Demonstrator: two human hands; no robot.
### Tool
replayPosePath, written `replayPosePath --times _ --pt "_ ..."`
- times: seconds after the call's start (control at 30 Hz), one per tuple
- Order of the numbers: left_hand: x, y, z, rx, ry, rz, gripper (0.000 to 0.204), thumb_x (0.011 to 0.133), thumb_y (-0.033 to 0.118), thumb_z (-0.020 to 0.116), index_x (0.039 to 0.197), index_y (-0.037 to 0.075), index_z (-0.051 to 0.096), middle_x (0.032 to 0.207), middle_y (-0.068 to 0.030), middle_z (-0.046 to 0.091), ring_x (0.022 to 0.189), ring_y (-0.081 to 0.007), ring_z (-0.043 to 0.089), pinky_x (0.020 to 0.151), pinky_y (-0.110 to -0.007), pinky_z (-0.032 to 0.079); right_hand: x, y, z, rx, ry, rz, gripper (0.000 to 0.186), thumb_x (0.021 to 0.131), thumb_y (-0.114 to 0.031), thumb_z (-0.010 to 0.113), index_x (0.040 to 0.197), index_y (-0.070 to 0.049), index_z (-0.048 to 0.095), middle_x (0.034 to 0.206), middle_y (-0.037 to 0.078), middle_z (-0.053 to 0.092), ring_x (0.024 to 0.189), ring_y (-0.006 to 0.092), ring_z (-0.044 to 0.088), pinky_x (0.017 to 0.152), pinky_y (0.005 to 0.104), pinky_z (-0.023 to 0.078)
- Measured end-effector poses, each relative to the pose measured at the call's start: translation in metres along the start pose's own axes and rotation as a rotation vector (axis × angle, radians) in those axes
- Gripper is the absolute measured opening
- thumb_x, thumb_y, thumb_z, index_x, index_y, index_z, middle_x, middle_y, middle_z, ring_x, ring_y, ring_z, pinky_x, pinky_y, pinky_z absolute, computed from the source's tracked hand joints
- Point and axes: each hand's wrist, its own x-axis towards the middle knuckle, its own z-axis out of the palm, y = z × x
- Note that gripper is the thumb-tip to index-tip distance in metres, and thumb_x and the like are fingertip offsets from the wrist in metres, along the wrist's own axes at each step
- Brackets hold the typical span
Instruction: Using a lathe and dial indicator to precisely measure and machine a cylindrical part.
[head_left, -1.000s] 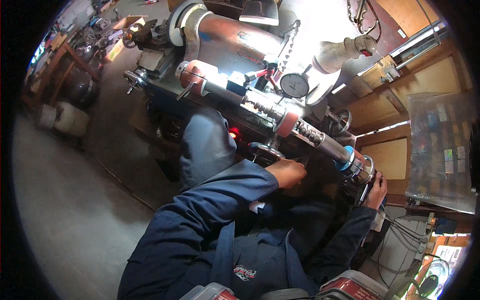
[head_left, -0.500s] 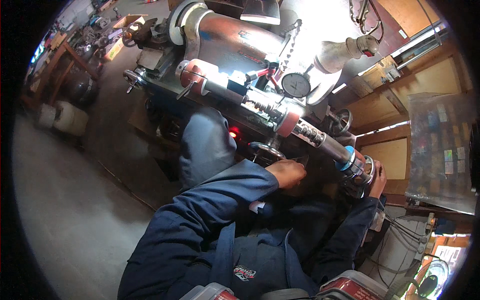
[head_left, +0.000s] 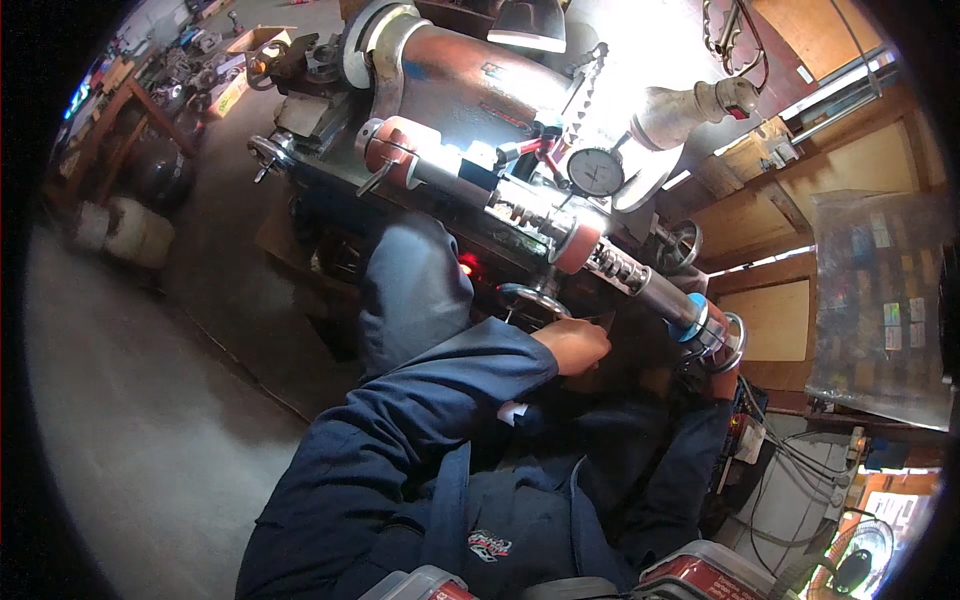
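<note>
A long metal shaft [head_left: 450, 182] runs diagonally across the machine, with ridged, shiny sections and reddish collars [head_left: 577, 247] along it. At its near right end are a blue ring [head_left: 692, 316] and a chrome handwheel [head_left: 738, 345]. My right hand [head_left: 723, 381] is closed at this handwheel, partly hidden behind its rim and the ring. My left hand [head_left: 575, 346] is closed beside a lower handwheel [head_left: 535, 298], fingers curled inward; what it holds, if anything, is hidden. A round dial gauge [head_left: 596, 172] stands over the shaft on a red jointed arm [head_left: 520, 149].
Behind the shaft lie a large reddish machine housing [head_left: 480, 75] and a lamp [head_left: 527, 24]. Another handwheel [head_left: 681, 243] sits to the right, near wooden panels and a hanging plastic sheet [head_left: 870, 300]. Cables [head_left: 800, 455] and a fan [head_left: 855, 568] are at lower right.
My right hand has shifted left and down around the handwheel, from its outer right rim to behind the ring. My left hand has stayed almost still.
</note>
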Motion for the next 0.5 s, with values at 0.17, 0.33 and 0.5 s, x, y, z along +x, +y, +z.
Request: replayPosePath --times 0.17,0.33,0.5 --pt "-0.002 -0.004 0.000 -0.059 0.050 0.062 0.016 0.078 0.008 0.068 0.092 -0.001 0.069 0.096 -0.0200 0.069 0.096 -0.0368 0.068 0.081 -0.043 0.055 -0.033 0.002 -0.010 -0.041 0.027 0.042 0.028 0.101 -0.022 0.054 0.114 0.000 0.066 0.105 0.007 0.069 0.090 0.0165 0.062 0.082 0.0302 0.049" --pt "-0.005 -0.003 -0.003 -0.077 0.087 0.073 0.017 0.078 0.007 0.068 0.093 -0.001 0.068 0.097 -0.0204 0.068 0.099 -0.0374 0.067 0.082 -0.043 0.053 -0.062 0.011 -0.024 -0.074 0.051 0.076 0.028 0.100 -0.020 0.055 0.115 0.001 0.066 0.106 0.008 0.068 0.091 0.0169 0.063 0.084 0.0302 0.049" --pt "0.000 -0.004 0.000 -0.050 0.013 0.030 0.018 0.078 0.009 0.069 0.093 -0.001 0.069 0.098 -0.0212 0.069 0.098 -0.0377 0.067 0.081 -0.044 0.053 -0.073 -0.028 -0.013 -0.010 0.150 0.031 0.026 0.099 -0.015 0.058 0.115 0.005 0.065 0.107 0.008 0.068 0.095 0.0167 0.061 0.088 0.0299 0.047"
